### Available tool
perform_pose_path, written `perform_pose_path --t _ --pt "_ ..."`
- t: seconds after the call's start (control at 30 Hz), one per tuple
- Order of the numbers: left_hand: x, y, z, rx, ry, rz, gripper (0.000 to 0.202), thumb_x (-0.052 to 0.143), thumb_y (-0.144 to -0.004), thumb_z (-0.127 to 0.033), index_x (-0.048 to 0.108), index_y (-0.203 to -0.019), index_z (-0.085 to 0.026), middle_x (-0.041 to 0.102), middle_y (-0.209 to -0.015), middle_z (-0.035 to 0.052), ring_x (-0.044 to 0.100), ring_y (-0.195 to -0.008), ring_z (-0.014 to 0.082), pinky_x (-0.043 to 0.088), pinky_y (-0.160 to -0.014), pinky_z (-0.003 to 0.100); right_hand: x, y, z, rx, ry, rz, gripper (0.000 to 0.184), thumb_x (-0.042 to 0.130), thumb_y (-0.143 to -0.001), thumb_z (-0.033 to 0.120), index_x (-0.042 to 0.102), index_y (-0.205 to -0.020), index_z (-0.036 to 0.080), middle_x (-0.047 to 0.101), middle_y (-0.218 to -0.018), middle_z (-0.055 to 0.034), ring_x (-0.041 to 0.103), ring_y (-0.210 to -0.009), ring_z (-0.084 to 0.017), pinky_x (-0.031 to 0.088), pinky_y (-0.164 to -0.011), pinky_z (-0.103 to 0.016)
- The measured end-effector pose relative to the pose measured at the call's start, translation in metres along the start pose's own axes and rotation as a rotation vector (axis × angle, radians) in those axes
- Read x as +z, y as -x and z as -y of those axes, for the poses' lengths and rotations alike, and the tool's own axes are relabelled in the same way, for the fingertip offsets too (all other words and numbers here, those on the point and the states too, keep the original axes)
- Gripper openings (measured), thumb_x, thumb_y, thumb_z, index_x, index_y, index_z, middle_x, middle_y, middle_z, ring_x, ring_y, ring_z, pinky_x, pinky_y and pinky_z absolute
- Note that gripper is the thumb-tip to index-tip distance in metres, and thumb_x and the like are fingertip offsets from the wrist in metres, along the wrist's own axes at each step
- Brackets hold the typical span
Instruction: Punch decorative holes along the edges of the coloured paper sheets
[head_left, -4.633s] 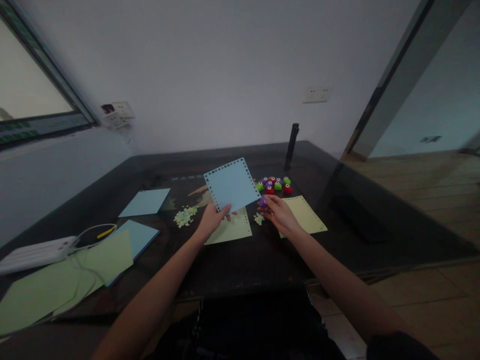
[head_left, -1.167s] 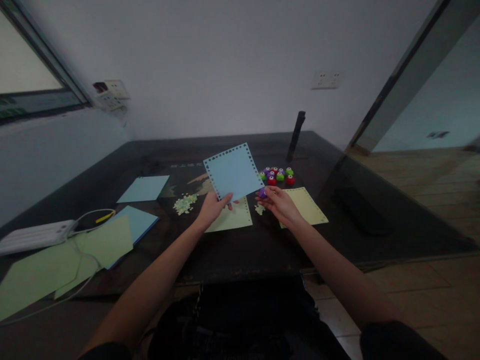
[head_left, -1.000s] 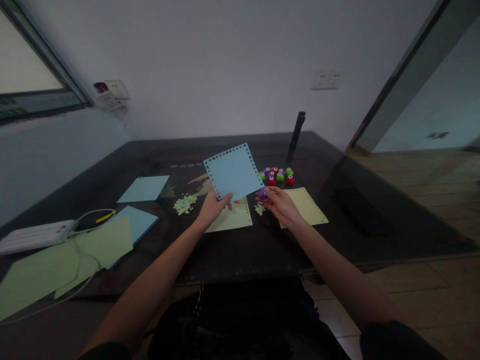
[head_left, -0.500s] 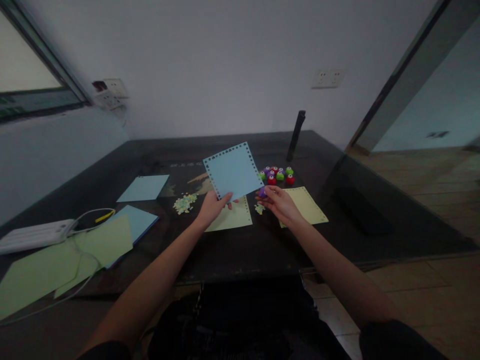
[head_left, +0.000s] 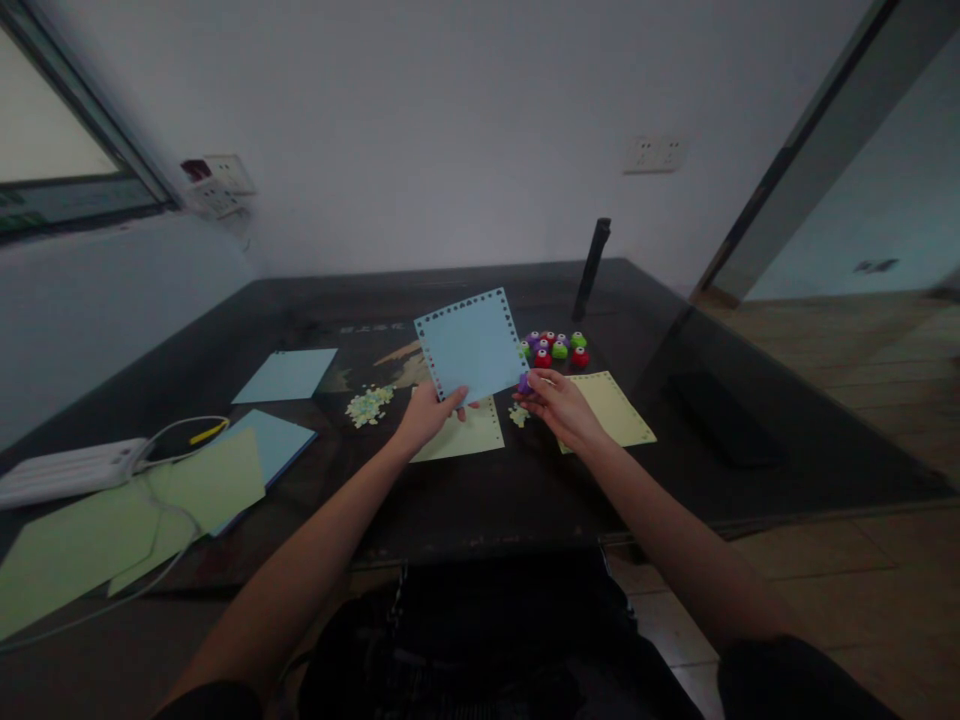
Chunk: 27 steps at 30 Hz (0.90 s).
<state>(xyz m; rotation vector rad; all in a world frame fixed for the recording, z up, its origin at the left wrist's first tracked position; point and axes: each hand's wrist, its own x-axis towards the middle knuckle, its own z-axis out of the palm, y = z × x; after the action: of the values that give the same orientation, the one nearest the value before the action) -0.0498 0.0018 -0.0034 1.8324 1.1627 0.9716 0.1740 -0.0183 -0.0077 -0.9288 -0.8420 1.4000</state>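
Observation:
My left hand (head_left: 433, 412) pinches the lower edge of a light blue sheet of paper (head_left: 472, 345), held tilted above the table. Small punched holes run along its left, top and right edges. Closed around a small purple craft punch (head_left: 524, 383), my right hand (head_left: 561, 405) has the punch at the sheet's lower right corner. Beneath the blue sheet lies a pale yellow sheet (head_left: 469, 437) with holes along its edge, partly covered. A second yellow sheet (head_left: 611, 408) with punched edges rests by my right hand.
Several red, green and purple punches (head_left: 559, 350) cluster behind my right hand. Paper confetti (head_left: 369, 406) lies left, with a smaller pile (head_left: 518, 415) at centre. Blue (head_left: 289, 375) and green sheets (head_left: 82, 530), a white power strip (head_left: 71, 470) and a black upright object (head_left: 592, 270) are on the table (head_left: 480, 510).
The blue sheet has shifted slightly right and turned a little in my left hand. My right hand stays at its corner with the purple punch.

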Motion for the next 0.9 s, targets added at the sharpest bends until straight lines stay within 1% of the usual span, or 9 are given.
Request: perform_pose_path --t 0.17,0.33,0.43,0.6,0.77,0.9 --pt "0.0 0.002 -0.008 0.006 -0.008 0.037 0.029 0.052 -0.084 -0.033 0.068 -0.073 -0.012 0.067 -0.061 0.0061 0.056 -0.056 0.0132 0.045 -0.061 0.025 -0.001 -0.001 -0.001 -0.017 0.047 -0.024 0.034 0.078 -0.062 0.037 0.06 -0.085 0.02 0.063 -0.073 0.0004 0.06 -0.062 -0.012 0.048 -0.059 -0.027" --pt "-0.002 0.003 -0.011 0.012 -0.042 0.047 0.029 0.051 -0.085 -0.031 0.069 -0.072 -0.012 0.063 -0.055 0.0042 0.055 -0.055 0.0133 0.045 -0.062 0.025 0.0 0.0 0.0 -0.023 0.067 -0.004 0.031 0.077 -0.063 0.036 0.063 -0.087 0.021 0.064 -0.075 -0.0001 0.06 -0.063 -0.012 0.051 -0.064 -0.029" --pt "-0.003 0.002 -0.012 0.003 -0.047 0.047 0.029 0.052 -0.085 -0.03 0.07 -0.071 -0.012 0.062 -0.053 0.0037 0.055 -0.055 0.0134 0.045 -0.061 0.025 0.002 0.002 0.001 -0.018 0.06 0.005 0.031 0.078 -0.063 0.036 0.063 -0.086 0.02 0.065 -0.076 -0.0004 0.061 -0.064 -0.012 0.052 -0.067 -0.03" --pt "-0.003 0.001 -0.008 0.003 -0.044 0.056 0.03 0.051 -0.085 -0.031 0.069 -0.071 -0.012 0.062 -0.054 0.004 0.054 -0.054 0.0129 0.045 -0.061 0.025 0.006 0.006 0.005 -0.019 0.043 -0.003 0.032 0.078 -0.062 0.035 0.062 -0.085 0.019 0.066 -0.075 -0.0004 0.062 -0.064 -0.012 0.053 -0.066 -0.028" --pt "-0.003 0.001 -0.004 0.001 -0.05 0.047 0.031 0.051 -0.085 -0.034 0.07 -0.073 -0.012 0.062 -0.053 0.0036 0.054 -0.055 0.0129 0.044 -0.057 0.023 0.008 0.009 0.007 -0.037 0.066 0.0 0.038 0.081 -0.058 0.029 0.06 -0.088 0.019 0.066 -0.078 -0.0009 0.063 -0.065 -0.012 0.054 -0.068 -0.029" --pt "-0.004 0.0 -0.003 0.003 -0.059 0.049 0.032 0.051 -0.084 -0.035 0.07 -0.073 -0.012 0.062 -0.053 0.0042 0.054 -0.055 0.0132 0.042 -0.055 0.022 0.009 0.009 0.007 -0.054 0.087 -0.018 0.038 0.081 -0.057 0.027 0.06 -0.089 0.019 0.066 -0.078 -0.0011 0.062 -0.065 -0.012 0.054 -0.067 -0.03"
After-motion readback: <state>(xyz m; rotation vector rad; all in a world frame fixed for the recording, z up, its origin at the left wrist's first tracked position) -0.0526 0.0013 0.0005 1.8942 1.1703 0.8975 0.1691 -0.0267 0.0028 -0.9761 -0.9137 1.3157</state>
